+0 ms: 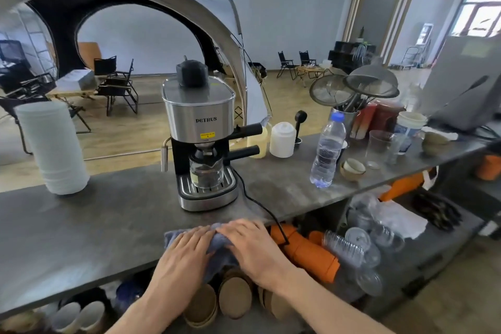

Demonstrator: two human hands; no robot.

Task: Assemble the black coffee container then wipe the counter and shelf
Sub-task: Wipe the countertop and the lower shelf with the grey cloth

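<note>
A blue-grey cloth [217, 245] lies at the front edge of the grey counter [81, 225], partly hanging over it. My left hand [187, 247] and my right hand [249, 244] both press flat on the cloth, side by side. Behind them stands a steel and black coffee machine [200, 127] with a glass carafe [206, 171] on its drip tray. Its black cord [260, 206] runs over the counter edge to the right of my right hand. The shelf [423, 255] lies below the counter.
A stack of white cups [51, 149] stands at left. A water bottle [326, 152], a white canister [282, 139], small bowls, glasses and strainers crowd the right. The shelf holds orange cup stacks [306, 249], clear plastic cups [355, 247] and brown paper cups [233, 295].
</note>
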